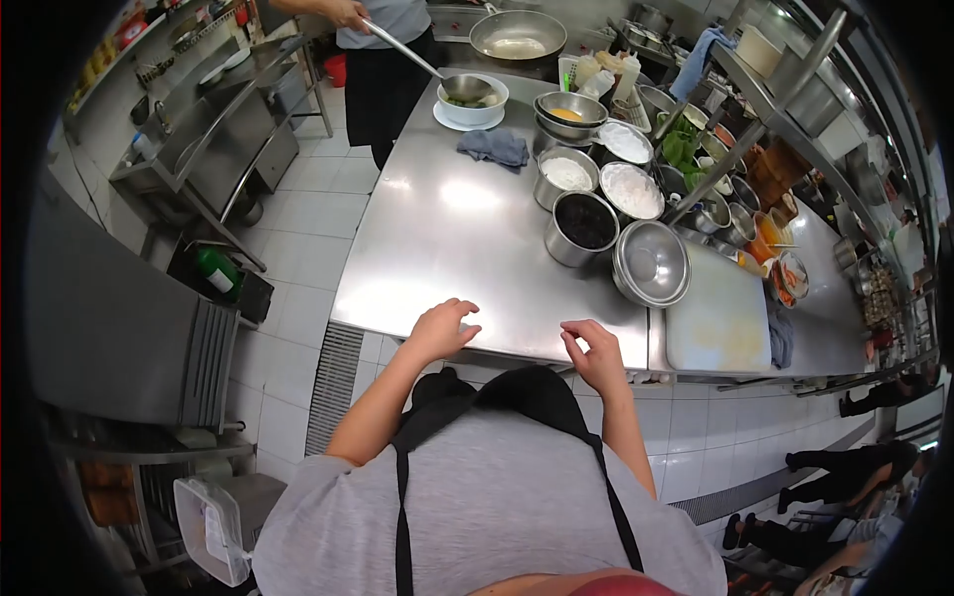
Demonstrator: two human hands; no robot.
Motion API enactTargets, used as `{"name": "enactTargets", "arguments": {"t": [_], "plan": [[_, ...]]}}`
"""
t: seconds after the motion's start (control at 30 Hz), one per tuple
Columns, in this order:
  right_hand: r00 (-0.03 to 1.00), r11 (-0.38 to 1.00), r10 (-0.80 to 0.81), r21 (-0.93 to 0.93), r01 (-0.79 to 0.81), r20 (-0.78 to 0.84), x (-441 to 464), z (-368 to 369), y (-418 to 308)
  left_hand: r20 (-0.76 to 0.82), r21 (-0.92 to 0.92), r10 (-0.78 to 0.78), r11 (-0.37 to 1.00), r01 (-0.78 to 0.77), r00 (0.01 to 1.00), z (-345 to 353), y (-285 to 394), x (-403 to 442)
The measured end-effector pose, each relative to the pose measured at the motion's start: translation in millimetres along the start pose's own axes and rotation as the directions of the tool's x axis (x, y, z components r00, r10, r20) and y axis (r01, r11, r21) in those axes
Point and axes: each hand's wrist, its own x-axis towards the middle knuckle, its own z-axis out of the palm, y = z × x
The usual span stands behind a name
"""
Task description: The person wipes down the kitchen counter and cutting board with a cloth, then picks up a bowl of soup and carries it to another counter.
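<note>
My left hand point(443, 330) is over the near edge of the steel worktable point(427, 248), its fingers loosely curved and apart with nothing in them. To the right, my right hand point(594, 355) is also at that edge, thumb and fingers slightly apart, holding nothing. Closest to it are the stacked steel bowls point(652, 263) and a steel pot of dark contents point(584, 226). Across the table, a co-worker's hand point(348, 14) grips a long-handled ladle point(465, 87) over a white bowl point(484, 109) with green bits in it.
A folded grey cloth point(494, 148) lies beyond the hands. Containers of white powder point(632, 191) stand right of centre, near squeeze bottles point(596, 82). A white cutting board point(717, 328) lies at right under a steel shelf post point(730, 159). A wok point(518, 38) sits behind.
</note>
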Motion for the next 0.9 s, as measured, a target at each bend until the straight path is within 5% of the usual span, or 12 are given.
{"name": "enactTargets", "arguments": {"t": [0.9], "plan": [[0.979, 0.995, -0.098, 0.045, 0.091, 0.179, 122, 91, -15, -0.117, -0.053, -0.183, 0.983, 0.178, 0.976, -72, -95, 30]]}}
